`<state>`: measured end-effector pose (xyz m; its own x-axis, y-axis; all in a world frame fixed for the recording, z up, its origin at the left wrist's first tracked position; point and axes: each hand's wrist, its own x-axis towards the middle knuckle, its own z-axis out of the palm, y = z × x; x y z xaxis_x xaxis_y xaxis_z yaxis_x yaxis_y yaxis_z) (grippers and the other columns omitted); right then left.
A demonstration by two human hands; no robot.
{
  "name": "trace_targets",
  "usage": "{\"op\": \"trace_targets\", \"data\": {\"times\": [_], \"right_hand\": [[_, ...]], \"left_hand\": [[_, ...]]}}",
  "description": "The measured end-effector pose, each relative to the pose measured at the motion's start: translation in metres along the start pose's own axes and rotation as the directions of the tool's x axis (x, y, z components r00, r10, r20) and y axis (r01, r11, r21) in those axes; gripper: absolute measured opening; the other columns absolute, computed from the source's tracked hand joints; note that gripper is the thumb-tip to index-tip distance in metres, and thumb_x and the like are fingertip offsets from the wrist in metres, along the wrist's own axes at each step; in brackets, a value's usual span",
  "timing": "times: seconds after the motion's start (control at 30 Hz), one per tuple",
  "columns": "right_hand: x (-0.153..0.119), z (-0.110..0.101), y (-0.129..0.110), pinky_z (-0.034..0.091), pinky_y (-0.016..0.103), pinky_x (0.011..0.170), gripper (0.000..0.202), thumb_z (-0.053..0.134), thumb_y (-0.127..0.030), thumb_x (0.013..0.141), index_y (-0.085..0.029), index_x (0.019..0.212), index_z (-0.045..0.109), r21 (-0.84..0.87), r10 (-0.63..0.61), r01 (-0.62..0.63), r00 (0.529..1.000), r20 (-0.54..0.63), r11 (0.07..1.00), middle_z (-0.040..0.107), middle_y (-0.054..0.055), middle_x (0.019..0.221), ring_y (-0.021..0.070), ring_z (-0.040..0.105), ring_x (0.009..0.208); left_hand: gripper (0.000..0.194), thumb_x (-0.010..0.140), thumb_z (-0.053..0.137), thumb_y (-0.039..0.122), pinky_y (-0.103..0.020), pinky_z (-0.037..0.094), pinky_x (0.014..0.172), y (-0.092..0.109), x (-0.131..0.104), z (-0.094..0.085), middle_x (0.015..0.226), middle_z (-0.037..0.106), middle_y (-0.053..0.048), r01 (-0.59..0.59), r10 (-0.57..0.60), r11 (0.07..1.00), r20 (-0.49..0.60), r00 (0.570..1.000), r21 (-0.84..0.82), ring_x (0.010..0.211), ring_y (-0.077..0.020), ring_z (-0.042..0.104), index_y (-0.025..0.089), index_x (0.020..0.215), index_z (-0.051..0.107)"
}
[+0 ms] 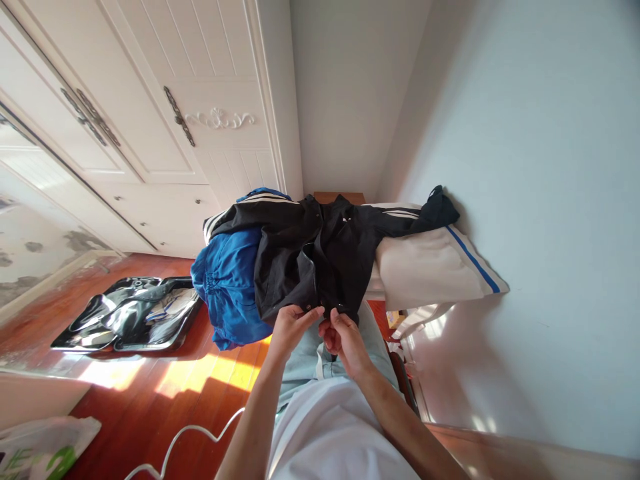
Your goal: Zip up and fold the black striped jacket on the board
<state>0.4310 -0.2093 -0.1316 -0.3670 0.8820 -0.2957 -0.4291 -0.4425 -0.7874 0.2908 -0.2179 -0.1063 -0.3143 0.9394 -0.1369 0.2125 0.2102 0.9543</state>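
Observation:
A black jacket (285, 267) with white stripes along its sleeves lies spread in front of me, its front parted down the middle. My left hand (293, 327) pinches the bottom hem on the left side of the opening. Just beside it, my right hand (345, 337) has its fingers closed at the hem on the right side. A small snap or zipper end seems to be near the fingertips, too small to make out. Blue clothing (230, 287) with a gathered waist lies under the jacket's left side. Beneath the right sleeve is a white cloth (430, 267) with a blue stripe.
An opened suitcase (150, 347) holding dark bags and clothes lies on the wooden floor (200, 393) at left. Behind it stands a white wardrobe (240, 160). A white cable (190, 430) and a plastic bag (55, 440) are at lower left. A wall (550, 233) rises close on the right.

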Motion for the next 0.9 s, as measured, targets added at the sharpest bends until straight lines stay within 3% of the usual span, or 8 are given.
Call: {"op": "trace_targets", "data": {"times": [0.17,0.4,0.57,0.8,0.9], "right_hand": [[-0.001,0.003,-0.003,0.022,0.019,0.038,0.058,0.078,-0.068,0.067,-0.017,0.066,0.051,0.058,0.050,-0.052,0.998,0.044,0.997,0.060,0.000,0.059,0.0053,0.041,0.041],[-0.001,0.004,-0.010,0.023,0.021,0.041,0.054,0.077,-0.066,0.070,-0.015,0.069,0.061,0.072,0.135,-0.153,0.969,0.209,0.986,0.060,0.001,0.053,0.0056,0.035,0.039],[0.001,0.001,-0.005,0.020,0.021,0.039,0.054,0.078,-0.065,0.070,-0.014,0.063,0.061,0.072,0.105,-0.120,0.977,0.184,0.990,0.057,0.000,0.050,0.0042,0.032,0.037],[0.004,0.000,0.001,0.015,0.022,0.038,0.060,0.079,-0.062,0.070,-0.017,0.048,0.045,0.095,0.070,-0.087,0.983,0.170,0.992,0.043,-0.004,0.037,0.0029,0.020,0.034],[0.004,0.000,0.000,0.014,0.021,0.037,0.060,0.080,-0.063,0.068,-0.019,0.051,0.042,0.101,0.060,-0.074,0.988,0.140,0.992,0.039,-0.006,0.036,0.0033,0.018,0.034]], "left_hand": [[0.061,0.060,0.079,0.064,-0.023,0.016,0.042,-0.001,0.001,-0.001,0.041,0.037,0.004,-0.002,0.002,1.000,0.002,1.000,0.008,0.042,-0.0058,0.031,0.016,0.042,0.047],[0.043,0.062,0.081,0.055,-0.024,0.045,0.052,0.003,-0.001,0.002,0.056,0.067,-0.006,0.024,-0.022,0.992,0.010,1.000,-0.122,0.055,-0.0175,0.062,0.015,0.055,0.067],[0.044,0.060,0.081,0.050,-0.023,0.034,0.044,0.006,-0.002,0.002,0.051,0.066,-0.007,0.046,-0.046,0.996,0.011,0.999,-0.081,0.051,-0.0184,0.062,0.018,0.045,0.055],[0.041,0.068,0.074,0.050,-0.023,0.021,0.042,0.003,-0.001,-0.003,0.046,0.059,-0.004,-0.030,0.025,0.994,0.047,0.999,0.108,0.040,-0.0093,0.042,0.013,0.051,0.068],[0.040,0.068,0.075,0.047,-0.023,0.020,0.042,0.003,-0.002,-0.001,0.047,0.060,-0.004,-0.040,0.036,0.995,0.048,0.998,0.093,0.041,-0.0095,0.042,0.013,0.049,0.067]]}}
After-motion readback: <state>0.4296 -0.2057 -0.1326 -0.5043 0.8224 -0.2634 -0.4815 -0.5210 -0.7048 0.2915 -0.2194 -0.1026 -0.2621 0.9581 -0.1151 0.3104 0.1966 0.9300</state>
